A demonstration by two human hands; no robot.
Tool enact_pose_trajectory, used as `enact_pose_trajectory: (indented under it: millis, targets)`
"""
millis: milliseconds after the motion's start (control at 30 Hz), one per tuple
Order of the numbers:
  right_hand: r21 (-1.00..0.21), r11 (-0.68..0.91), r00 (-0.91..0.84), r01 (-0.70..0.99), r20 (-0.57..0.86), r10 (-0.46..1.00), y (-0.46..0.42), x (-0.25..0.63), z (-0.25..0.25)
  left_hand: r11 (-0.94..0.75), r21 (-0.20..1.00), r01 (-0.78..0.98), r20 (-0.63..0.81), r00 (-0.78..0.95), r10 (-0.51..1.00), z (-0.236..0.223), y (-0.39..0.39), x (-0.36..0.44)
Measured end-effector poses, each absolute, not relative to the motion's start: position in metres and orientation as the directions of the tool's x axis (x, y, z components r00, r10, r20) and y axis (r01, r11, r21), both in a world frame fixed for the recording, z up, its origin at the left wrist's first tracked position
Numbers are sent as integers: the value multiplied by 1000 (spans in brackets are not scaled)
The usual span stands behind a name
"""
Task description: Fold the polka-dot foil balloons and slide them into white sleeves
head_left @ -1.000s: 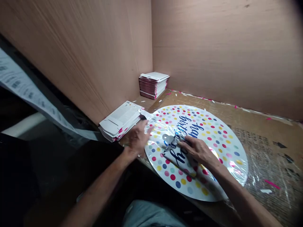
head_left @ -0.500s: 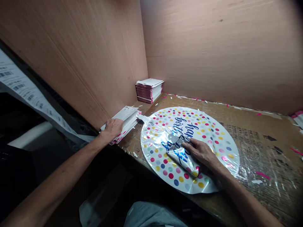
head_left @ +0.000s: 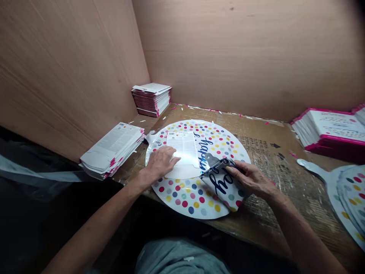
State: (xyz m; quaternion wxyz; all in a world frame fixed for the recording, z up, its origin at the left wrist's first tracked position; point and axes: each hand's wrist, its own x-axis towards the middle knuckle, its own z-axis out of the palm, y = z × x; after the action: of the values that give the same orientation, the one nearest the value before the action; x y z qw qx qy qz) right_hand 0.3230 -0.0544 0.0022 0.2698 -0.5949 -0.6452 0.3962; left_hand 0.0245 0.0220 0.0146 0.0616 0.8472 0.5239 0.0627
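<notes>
A round white foil balloon (head_left: 185, 194) with coloured dots and blue lettering lies flat on the cardboard-covered surface. On top of it rests a white printed card envelope (head_left: 184, 152), its flap toward me. My left hand (head_left: 159, 163) lies over the envelope's left edge, thumb and forefinger apart. My right hand (head_left: 251, 177) pinches a folded foil balloon (head_left: 224, 182) of the same dotted pattern, just right of the envelope. A grey tab shows at this bundle's upper end. My right fingertips are partly hidden behind the fold.
At left lies a fanned stack of envelopes (head_left: 114, 148); another stack (head_left: 151, 99) stands in the back corner. Pink-edged packets (head_left: 336, 129) and more dotted balloons (head_left: 345, 194) are at right. Wooden panels (head_left: 228, 53) rise behind and at left. Paper scraps litter the cardboard (head_left: 265, 140).
My left hand has moved right from the envelope stack, and an envelope now lies on the flat balloon. My right hand keeps hold of the folded balloon. The view has swung right.
</notes>
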Motion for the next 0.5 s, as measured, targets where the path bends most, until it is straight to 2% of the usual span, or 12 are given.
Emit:
enact_pose_trajectory:
  millis: [67, 133, 200, 267, 333, 400, 500]
  targets:
    - [-854, 4, -239, 520, -141, 961, -49, 308, 12, -623, 141, 770, 87, 617, 782, 3, 28, 6]
    - [-820, 78, -314, 568, -128, 941, -39, 281, 14, -708, 110, 698, 64, 706, 706, -7, 31, -1]
    - [-695, 152, -323, 702, -121, 939, -28, 251, 8, -729, 72, 681, 23, 730, 683, -13, 31, 4]
    - [-501, 174, -268, 847, -121, 956, -20, 227, -5, -729, 2, 684, -21, 729, 684, -15, 29, 13]
    - [-342, 175, -224, 923, -109, 969, -16, 214, -16, -744, -86, 662, -73, 741, 668, -15, 26, 21]
    - [-276, 197, -231, 941, -97, 968, -15, 212, -23, -765, -165, 623, -102, 760, 642, -14, 23, 26]
    - [-267, 233, -268, 935, -100, 958, -14, 217, -26, -766, -206, 609, -87, 768, 634, -13, 21, 31]
